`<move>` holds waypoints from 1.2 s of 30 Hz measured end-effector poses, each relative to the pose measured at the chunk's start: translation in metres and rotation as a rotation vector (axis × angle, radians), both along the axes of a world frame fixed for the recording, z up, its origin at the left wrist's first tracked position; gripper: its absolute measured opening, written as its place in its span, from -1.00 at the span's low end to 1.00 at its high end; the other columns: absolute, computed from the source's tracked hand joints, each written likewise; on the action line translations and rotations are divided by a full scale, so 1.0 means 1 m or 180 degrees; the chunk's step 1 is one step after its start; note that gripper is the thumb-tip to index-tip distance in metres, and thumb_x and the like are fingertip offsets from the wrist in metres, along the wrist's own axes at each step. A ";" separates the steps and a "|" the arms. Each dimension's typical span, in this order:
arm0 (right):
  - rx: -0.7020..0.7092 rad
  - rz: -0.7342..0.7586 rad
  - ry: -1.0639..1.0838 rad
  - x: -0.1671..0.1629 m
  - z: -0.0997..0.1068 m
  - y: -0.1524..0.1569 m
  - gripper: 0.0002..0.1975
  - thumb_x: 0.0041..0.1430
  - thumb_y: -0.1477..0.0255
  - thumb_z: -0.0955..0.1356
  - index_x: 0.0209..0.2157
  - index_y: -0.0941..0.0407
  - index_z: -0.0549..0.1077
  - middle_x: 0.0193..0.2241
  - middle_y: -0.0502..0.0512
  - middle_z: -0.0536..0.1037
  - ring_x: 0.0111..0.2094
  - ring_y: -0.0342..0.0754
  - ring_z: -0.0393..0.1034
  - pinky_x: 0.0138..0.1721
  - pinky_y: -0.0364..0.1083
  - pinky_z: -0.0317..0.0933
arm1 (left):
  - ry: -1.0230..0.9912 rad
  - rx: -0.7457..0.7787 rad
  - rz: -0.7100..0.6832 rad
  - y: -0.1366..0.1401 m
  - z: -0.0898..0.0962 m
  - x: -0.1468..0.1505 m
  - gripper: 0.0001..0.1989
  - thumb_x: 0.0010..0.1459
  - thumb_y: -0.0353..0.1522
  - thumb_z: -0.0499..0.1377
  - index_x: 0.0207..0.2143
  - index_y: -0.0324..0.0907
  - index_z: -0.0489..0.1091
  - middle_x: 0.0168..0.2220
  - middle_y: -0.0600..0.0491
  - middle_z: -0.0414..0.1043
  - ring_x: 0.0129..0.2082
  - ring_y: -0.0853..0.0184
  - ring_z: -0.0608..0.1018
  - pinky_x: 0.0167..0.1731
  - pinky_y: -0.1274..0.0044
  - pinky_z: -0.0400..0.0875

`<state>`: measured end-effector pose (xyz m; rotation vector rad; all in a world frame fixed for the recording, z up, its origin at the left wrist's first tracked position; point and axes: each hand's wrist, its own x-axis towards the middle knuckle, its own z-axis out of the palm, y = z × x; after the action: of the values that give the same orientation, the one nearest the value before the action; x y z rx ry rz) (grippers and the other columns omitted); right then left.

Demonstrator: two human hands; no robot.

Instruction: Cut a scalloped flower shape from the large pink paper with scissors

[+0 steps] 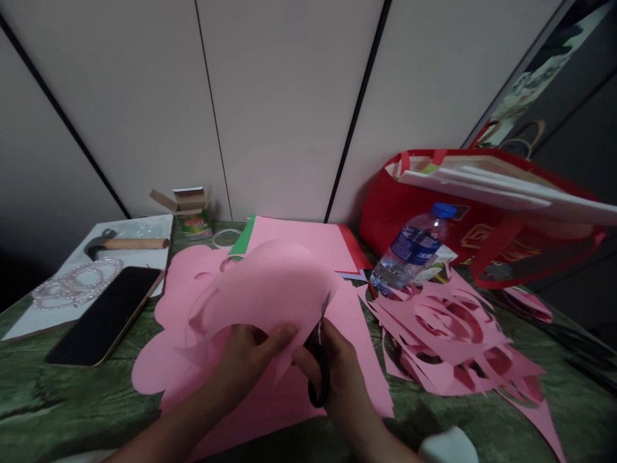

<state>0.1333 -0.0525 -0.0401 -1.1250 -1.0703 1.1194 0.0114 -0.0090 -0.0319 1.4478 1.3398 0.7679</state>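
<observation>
My left hand (253,357) pinches a curved sheet of pink paper (274,283), its thumb on top and its other fingers underneath. Black-handled scissors (319,363) are in my right hand (340,366), fingers through the loops. Their blades point up and away from me at the right edge of that paper. Below both hands lie more pink sheets (366,360). To the left is a pink piece with a scalloped edge (154,363). A heap of pink paper offcuts (448,328) with curved cut-outs lies to my right.
A phone (106,315), a hammer (135,244) and a beaded strand (77,283) lie at the left. Behind are a small open box (195,222) and coloured paper (303,241). A water bottle (409,251) leans before a red bag (385,206) at the right.
</observation>
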 end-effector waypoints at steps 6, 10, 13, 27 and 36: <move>-0.0024 -0.0043 -0.0077 0.001 0.002 0.001 -0.67 -0.13 0.28 0.42 -0.54 0.09 0.17 -0.61 -0.13 0.20 -0.58 -0.19 0.03 -0.59 -0.21 0.01 | 0.0231 -0.0125 0.0121 -0.003 0.002 0.001 -0.54 -0.12 -0.13 0.13 -0.81 -0.09 -0.06 -0.77 0.27 -0.15 -0.72 0.51 -0.03 -0.72 0.56 -0.14; -0.0079 -0.0043 -0.0039 0.001 0.002 0.000 -0.67 -0.14 0.30 0.42 -0.53 0.10 0.17 -0.62 -0.14 0.19 -0.60 -0.21 0.01 -0.60 -0.21 -0.01 | 0.0096 -0.0061 0.0156 -0.003 0.001 0.001 -0.60 -0.11 -0.17 0.14 -0.78 -0.11 0.03 -0.76 0.26 -0.07 -0.71 0.50 0.02 -0.71 0.57 -0.09; -0.0101 -0.0039 -0.0036 0.001 0.002 0.000 -0.67 -0.13 0.28 0.42 -0.54 0.09 0.17 -0.63 -0.14 0.19 -0.60 -0.20 0.03 -0.60 -0.20 0.00 | -0.0055 -0.0096 0.0110 -0.004 -0.001 0.001 -0.63 -0.11 -0.16 0.15 -0.76 -0.14 0.10 -0.74 0.24 -0.01 -0.70 0.48 0.08 -0.70 0.57 -0.04; -0.0140 -0.0057 -0.0200 0.003 -0.005 0.001 -0.64 -0.10 0.17 0.38 -0.55 0.10 0.18 -0.63 -0.09 0.26 -0.58 -0.15 0.17 -0.57 -0.18 0.05 | -0.0248 -0.0134 -0.0009 0.000 0.001 -0.001 -0.64 -0.07 -0.19 0.17 -0.78 -0.21 0.35 -0.79 0.16 0.26 -0.77 0.49 0.19 -0.75 0.60 -0.02; -0.0098 -0.0046 -0.0217 0.003 -0.008 0.002 -0.66 -0.06 0.15 0.36 -0.54 0.11 0.22 -0.64 -0.08 0.30 -0.59 -0.16 0.20 -0.58 -0.18 0.07 | -0.0394 -0.0018 -0.0055 -0.002 0.004 -0.001 -0.64 -0.05 -0.22 0.17 -0.80 -0.19 0.35 -0.80 0.13 0.32 -0.79 0.48 0.22 -0.77 0.60 -0.02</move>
<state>0.1360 -0.0508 -0.0485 -1.2008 -1.0993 1.0958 0.0106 -0.0111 -0.0280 1.3831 1.2329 0.8283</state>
